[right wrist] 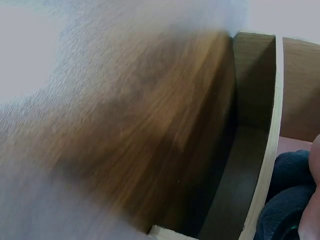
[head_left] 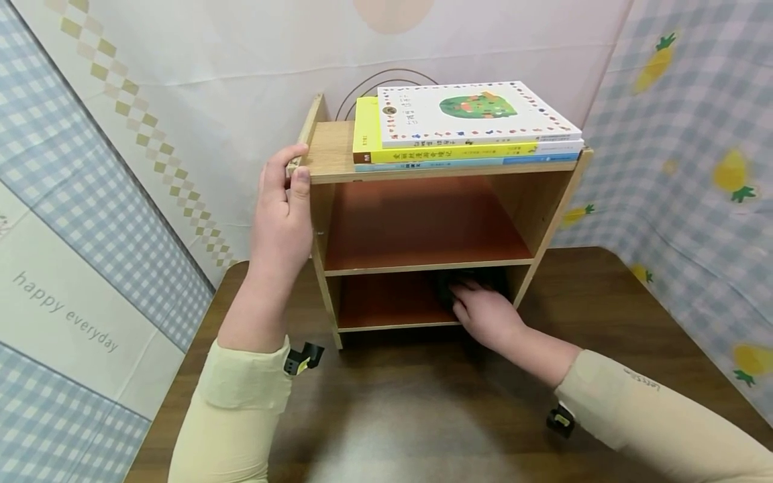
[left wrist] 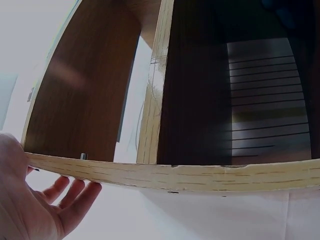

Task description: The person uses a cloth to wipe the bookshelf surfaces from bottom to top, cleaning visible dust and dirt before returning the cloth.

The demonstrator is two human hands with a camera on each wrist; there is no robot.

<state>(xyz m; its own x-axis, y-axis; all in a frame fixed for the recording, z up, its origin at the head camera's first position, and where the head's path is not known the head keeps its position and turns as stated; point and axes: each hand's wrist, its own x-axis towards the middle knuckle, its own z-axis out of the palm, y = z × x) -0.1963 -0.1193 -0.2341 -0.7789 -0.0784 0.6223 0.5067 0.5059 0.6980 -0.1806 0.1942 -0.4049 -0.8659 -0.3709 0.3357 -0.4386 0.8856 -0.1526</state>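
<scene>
On my feed, a dark fuzzy bundle (right wrist: 289,202) lies against the fingers of the right hand (head_left: 490,316), grip unclear; the left hand (head_left: 282,218) grips the shelf unit (head_left: 429,225).

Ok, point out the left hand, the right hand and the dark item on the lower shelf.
Left hand (head_left: 282,216): head view, back of hand.
Right hand (head_left: 488,314): head view, back of hand.
Dark item (right wrist: 287,201): right wrist view, lower bulge.

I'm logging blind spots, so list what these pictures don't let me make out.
Dark object, identity unclear: head view, shadow and the right grip obscure it; right wrist view, the frame edge cuts it off.
Bottom book, front cover: head view, hidden under the upper books.
Sleeve lettering: head view, too small to read surely.
</scene>
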